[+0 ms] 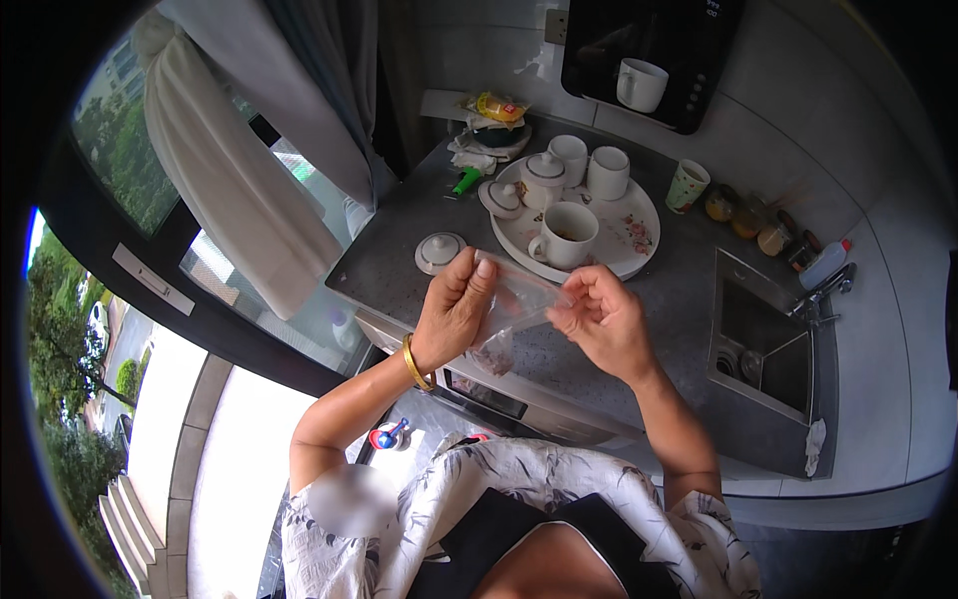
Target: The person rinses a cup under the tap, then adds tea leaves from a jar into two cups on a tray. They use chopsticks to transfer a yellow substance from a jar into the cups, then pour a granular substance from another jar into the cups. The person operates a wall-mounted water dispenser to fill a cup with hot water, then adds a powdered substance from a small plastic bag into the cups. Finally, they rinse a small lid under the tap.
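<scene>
Between my two hands a clear plastic zip bag point(516, 299) is stretched by its top edge. My left hand point(456, 307), with a gold bangle at the wrist, pinches the bag's left corner between thumb and fingers. The right corner is gripped by the fingertips of my right hand point(606, 322). Some small brownish contents point(494, 361) sit at the bottom of the bag, too blurred to name. Just beyond my hands stands a white mug point(566, 233) with something dark inside, on a round floral tray point(636, 251). A white ceramic lid point(438, 252) lies on the counter beside my left hand.
The tray also carries a lidded ceramic jar point(542, 181), another lid point(501, 198) and two white cups point(608, 174). A patterned paper cup point(687, 186) and several spice jars point(748, 221) line the wall. At right is a sink point(763, 344); a window with a curtain point(232, 180) is at left.
</scene>
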Demonstrator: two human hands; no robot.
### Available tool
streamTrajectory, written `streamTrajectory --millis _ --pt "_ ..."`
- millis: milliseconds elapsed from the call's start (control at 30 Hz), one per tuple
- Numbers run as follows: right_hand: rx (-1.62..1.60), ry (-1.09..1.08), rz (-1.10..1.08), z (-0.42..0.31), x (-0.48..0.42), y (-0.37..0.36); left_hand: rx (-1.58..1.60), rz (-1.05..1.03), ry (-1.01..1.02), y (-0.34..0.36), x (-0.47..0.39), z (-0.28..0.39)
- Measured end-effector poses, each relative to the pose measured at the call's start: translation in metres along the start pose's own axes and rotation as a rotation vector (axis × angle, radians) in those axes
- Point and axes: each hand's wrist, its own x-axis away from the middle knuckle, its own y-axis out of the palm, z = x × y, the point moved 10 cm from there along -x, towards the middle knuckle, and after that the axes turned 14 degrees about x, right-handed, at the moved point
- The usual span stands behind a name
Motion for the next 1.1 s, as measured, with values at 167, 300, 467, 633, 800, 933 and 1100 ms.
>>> streamTrajectory --millis 167,300,467,633,800,933,1100 --pt "-0.337 0.074 0.007 0.018 -0.002 -0.005 -0.053 0.0 0.027 0.0 0.007 0.0" --pt "-0.333 0.053 0.123 0.011 -0.001 -0.016 -0.022 0.006 -0.135 0.006 0.012 -0.001" --pt "0.11 -0.145 0.222 -0.003 0.008 -0.029 -0.119 -0.019 0.098 0.008 0.013 0.009" --pt "0.233 -0.206 0.099 -0.015 -0.004 -0.026 -0.086 -0.029 0.121 0.011 0.009 0.015" --pt "0.426 -0.26 0.023 -0.038 -0.019 -0.011 -0.03 -0.093 0.034 0.017 0.009 0.003" --pt "0.562 -0.293 0.03 -0.042 -0.018 -0.004 -0.016 -0.085 -0.049 0.018 0.01 0.002" --pt "0.437 -0.257 0.064 -0.041 -0.016 -0.003 0.042 -0.065 -0.168 0.013 0.01 -0.009"
